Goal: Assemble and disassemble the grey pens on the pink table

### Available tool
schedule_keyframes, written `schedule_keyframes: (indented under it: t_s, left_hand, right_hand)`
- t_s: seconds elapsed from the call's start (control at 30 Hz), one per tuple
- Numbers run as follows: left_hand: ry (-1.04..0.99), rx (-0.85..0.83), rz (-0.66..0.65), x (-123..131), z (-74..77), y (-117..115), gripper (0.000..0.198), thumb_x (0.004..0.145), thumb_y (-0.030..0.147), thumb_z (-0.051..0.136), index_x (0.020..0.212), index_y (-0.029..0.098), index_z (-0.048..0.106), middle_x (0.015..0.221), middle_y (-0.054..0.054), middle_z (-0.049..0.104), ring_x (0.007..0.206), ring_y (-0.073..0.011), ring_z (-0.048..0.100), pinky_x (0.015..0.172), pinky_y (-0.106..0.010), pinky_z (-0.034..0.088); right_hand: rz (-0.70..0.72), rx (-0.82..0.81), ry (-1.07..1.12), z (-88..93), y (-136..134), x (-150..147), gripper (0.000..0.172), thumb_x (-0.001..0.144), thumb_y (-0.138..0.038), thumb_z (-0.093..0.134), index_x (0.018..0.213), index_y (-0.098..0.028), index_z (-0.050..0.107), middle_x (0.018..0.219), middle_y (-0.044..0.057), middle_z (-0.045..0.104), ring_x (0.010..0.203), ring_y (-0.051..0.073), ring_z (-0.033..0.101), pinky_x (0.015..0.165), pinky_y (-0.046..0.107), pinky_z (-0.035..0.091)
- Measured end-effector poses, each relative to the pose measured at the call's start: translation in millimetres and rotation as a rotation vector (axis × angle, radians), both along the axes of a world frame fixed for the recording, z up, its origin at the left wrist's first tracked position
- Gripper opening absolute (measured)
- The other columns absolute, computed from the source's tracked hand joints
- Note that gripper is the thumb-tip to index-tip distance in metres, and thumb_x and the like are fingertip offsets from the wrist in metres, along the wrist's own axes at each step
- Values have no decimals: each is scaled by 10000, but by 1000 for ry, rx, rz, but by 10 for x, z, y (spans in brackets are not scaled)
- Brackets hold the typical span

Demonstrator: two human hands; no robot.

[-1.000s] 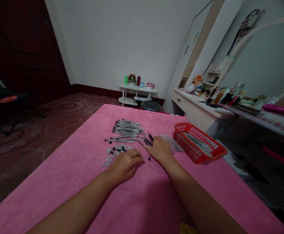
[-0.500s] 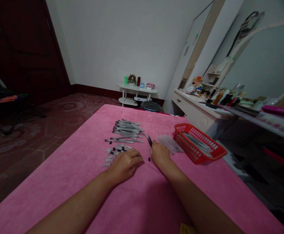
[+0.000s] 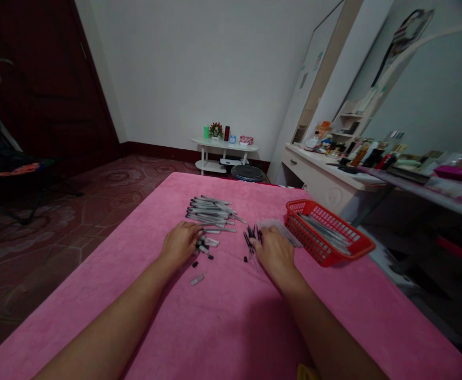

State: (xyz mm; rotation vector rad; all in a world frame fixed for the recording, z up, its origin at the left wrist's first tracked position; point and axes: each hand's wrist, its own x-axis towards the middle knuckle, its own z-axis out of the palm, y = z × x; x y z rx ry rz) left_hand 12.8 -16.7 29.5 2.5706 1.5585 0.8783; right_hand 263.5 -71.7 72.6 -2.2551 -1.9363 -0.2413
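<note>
My left hand (image 3: 180,244) rests on the pink cloth, fingers curled against a small heap of clear pen caps and black plugs (image 3: 205,246); its fingertips are partly hidden. Just beyond lies a pile of finished-looking pens (image 3: 210,210), grey-white with dark ends. My right hand (image 3: 275,252) is closed around several thin dark-tipped sticks (image 3: 250,233), which fan out from its fingers. They look like pen refills. Behind that hand is a row of clear pen barrels (image 3: 286,232), partly covered by it. One black plug (image 3: 245,259) sits between the hands, and a loose clear cap (image 3: 197,279) lies nearer me.
A red plastic basket (image 3: 326,237) with long slim grey sticks stands on the right of the pink-covered table (image 3: 215,327). Beyond the table are a small white stand (image 3: 225,143) and a dark round lid (image 3: 247,173). A dressing table (image 3: 326,174) is at right.
My left hand has moved left and away from me, and the cap heap has shifted right. Around my right hand the dark sticks are now spread in a fan.
</note>
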Motion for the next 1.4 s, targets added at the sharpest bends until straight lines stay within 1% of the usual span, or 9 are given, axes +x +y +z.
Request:
schedule_keyframes:
  t_s: [0.17, 0.4, 0.63, 0.83, 1.0, 1.1, 1.2, 1.3, 1.4]
  left_hand:
    - [50, -81, 47, -29, -6, 60, 240, 861, 214, 487, 954, 232, 708, 943, -56, 681, 945, -203, 576, 792, -276, 450]
    - [66, -127, 70, -43, -6, 108, 259, 862, 248, 480, 986, 242, 708, 977, -65, 668, 978, -211, 570, 823, -282, 446]
    - [71, -131, 53, -55, -24, 156, 256, 833, 245, 514, 995, 239, 712, 955, -74, 664, 952, -224, 577, 810, -299, 448]
    - [72, -135, 16, -73, -4, 199, 256, 825, 249, 529, 988, 234, 725, 907, -83, 666, 920, -230, 581, 795, -305, 443]
    - [104, -109, 23, -69, 3, 187, 222, 827, 244, 529, 919, 230, 730, 873, -88, 668, 883, -236, 581, 757, -317, 437]
    - [101, -58, 51, -64, 10, 161, 174, 818, 231, 544, 871, 212, 708, 891, -92, 664, 886, -239, 580, 767, -331, 430]
    - [38, 6, 33, -46, 35, 118, 147, 817, 206, 544, 891, 199, 670, 923, -84, 662, 896, -238, 575, 769, -339, 424]
    - [-30, 60, -54, 9, 69, 49, 165, 827, 161, 517, 930, 188, 644, 918, -76, 657, 885, -226, 574, 759, -337, 422]
    - [-45, 129, -160, 96, 103, -40, 203, 827, 116, 496, 960, 181, 634, 935, -79, 650, 888, -221, 567, 776, -347, 413]
  right_hand:
    - [58, 12, 72, -35, -12, 57, 246, 863, -390, 545, 990, -207, 650, 968, 68, 611, 839, 217, 610, 633, 287, 403]
    - [361, 21, 181, -139, -15, 11, 235, 861, -222, 528, 1016, -259, 700, 1003, 66, 605, 966, 196, 553, 765, 272, 395]
    - [306, -33, 154, -146, 8, 92, 232, 765, -135, 563, 909, -205, 730, 964, 89, 632, 924, 212, 570, 717, 276, 391]
    - [384, -139, 158, -27, -70, -2, 192, 769, -221, 619, 932, -234, 719, 926, 57, 695, 866, 204, 623, 666, 273, 375]
    - [397, -178, 172, -64, -111, -87, 132, 743, -189, 652, 859, -203, 711, 903, 75, 708, 853, 220, 638, 666, 282, 385]
    - [437, -145, 323, -119, -116, -176, 86, 730, -168, 654, 799, -186, 701, 853, 70, 698, 809, 200, 630, 678, 277, 407]
    - [512, -78, 663, -183, -110, -318, 191, 706, -148, 667, 895, -179, 679, 882, 51, 680, 727, 144, 612, 661, 245, 442]
    - [516, 21, 971, -233, -94, -414, 281, 737, -178, 640, 1018, -185, 625, 918, 40, 666, 710, 123, 612, 653, 236, 476]
    - [449, 35, 1152, -262, -71, -396, 243, 809, -293, 569, 1028, -189, 583, 831, 24, 650, 609, 113, 606, 558, 235, 482]
